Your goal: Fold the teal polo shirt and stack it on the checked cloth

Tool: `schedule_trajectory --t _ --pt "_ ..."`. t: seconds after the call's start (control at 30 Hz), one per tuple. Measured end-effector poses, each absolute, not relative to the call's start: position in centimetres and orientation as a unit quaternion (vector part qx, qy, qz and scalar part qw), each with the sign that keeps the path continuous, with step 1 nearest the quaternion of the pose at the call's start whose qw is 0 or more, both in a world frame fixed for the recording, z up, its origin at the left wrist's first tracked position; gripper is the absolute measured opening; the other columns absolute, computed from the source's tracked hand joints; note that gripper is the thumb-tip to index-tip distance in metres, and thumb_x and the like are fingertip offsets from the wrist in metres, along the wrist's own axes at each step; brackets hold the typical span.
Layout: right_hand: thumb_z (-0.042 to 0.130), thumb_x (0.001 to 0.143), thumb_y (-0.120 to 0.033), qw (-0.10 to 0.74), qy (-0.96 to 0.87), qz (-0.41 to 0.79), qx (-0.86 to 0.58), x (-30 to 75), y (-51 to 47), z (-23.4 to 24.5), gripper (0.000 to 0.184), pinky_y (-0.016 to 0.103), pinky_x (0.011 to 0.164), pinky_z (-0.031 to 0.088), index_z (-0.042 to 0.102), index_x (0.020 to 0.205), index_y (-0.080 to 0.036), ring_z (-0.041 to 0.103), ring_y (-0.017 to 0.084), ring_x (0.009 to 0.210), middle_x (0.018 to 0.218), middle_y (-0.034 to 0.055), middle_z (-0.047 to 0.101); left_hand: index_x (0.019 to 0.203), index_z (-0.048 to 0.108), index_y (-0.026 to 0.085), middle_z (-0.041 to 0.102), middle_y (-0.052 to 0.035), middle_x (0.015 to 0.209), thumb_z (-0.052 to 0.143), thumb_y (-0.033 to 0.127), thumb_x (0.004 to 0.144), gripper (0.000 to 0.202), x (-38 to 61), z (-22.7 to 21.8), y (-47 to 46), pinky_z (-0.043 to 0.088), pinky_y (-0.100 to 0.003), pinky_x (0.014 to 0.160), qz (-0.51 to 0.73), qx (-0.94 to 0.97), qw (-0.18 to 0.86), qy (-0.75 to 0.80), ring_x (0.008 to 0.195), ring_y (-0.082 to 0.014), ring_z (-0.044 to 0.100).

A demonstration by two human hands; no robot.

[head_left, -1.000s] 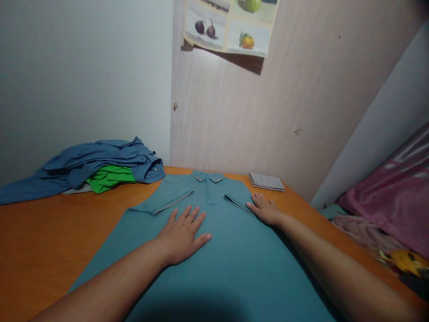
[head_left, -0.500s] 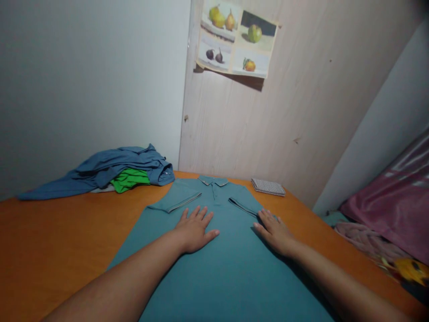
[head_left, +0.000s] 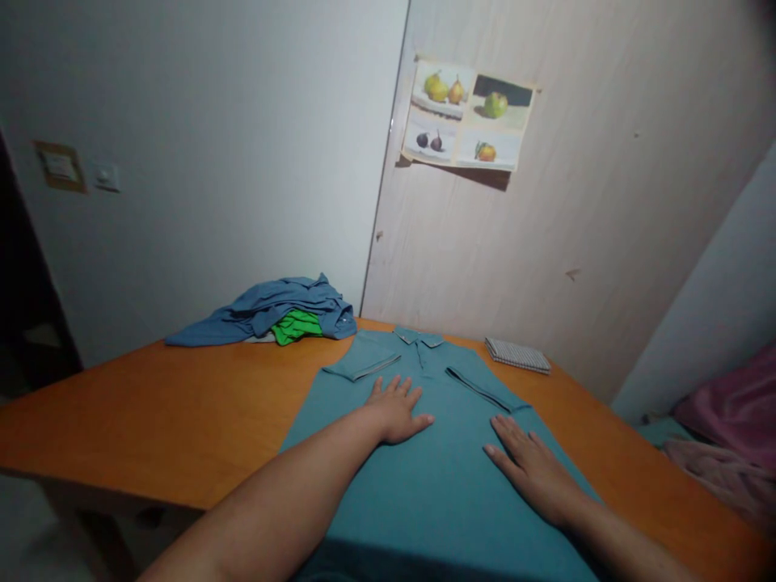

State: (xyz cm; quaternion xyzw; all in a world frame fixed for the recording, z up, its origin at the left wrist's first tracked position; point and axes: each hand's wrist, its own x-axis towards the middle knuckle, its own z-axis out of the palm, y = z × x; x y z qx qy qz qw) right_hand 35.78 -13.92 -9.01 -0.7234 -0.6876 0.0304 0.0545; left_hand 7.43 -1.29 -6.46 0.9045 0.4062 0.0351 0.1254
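Observation:
A teal polo shirt (head_left: pixel 449 485) lies spread flat, its collar at the far end and both short sleeves folded inward over the front. My left hand (head_left: pixel 397 412) rests palm down on the chest just below the left sleeve, fingers spread. Lower on the shirt's right side, my right hand (head_left: pixel 533 469) lies flat with its thumb apart, a little below the right sleeve. Neither hand grasps the cloth. The shirt's near end runs out of the bottom of the view.
An orange-brown table (head_left: pixel 151 412) carries the shirt. A heap of blue and green clothes (head_left: pixel 284 311) sits at the back left by the wall. Behind the right shoulder is a folded checked cloth (head_left: pixel 518 356). Pink fabric (head_left: pixel 733 404) lies beyond the table's right side.
My right hand has slid down the shirt, away from the right sleeve. My left hand stays in nearly the same place on the chest. The view has swung to the left.

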Motion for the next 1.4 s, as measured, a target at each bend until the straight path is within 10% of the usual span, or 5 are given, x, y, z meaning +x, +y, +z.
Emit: schedule_trajectory --t 1.17,1.4 --pt "0.02 0.093 -0.076 0.067 -0.681 0.068 -0.726 34.4 -14.0 -7.6 0.088 0.047 0.124 0.007 0.026 0.159 -0.017 0.013 0.025 0.153 0.164 0.0078 0.021 0.156 0.033 0.023 0.018 -0.0125 0.166 0.018 0.078 0.09 0.087 6.8 -7.0 -1.1 0.014 -0.059 0.118 0.073 0.908 0.067 0.407 0.152 -0.0347 0.012" --pt "0.018 0.094 -0.075 0.063 -0.682 0.078 -0.724 33.9 -14.2 -7.0 0.089 0.047 0.123 0.004 0.023 0.159 -0.015 0.011 0.025 0.153 0.165 0.0083 0.019 0.126 0.061 0.02 0.058 -0.0156 0.129 0.03 0.071 0.093 0.068 6.7 -5.9 -2.3 0.037 -0.047 0.105 0.139 0.91 -0.023 0.391 0.121 -0.0329 0.052"
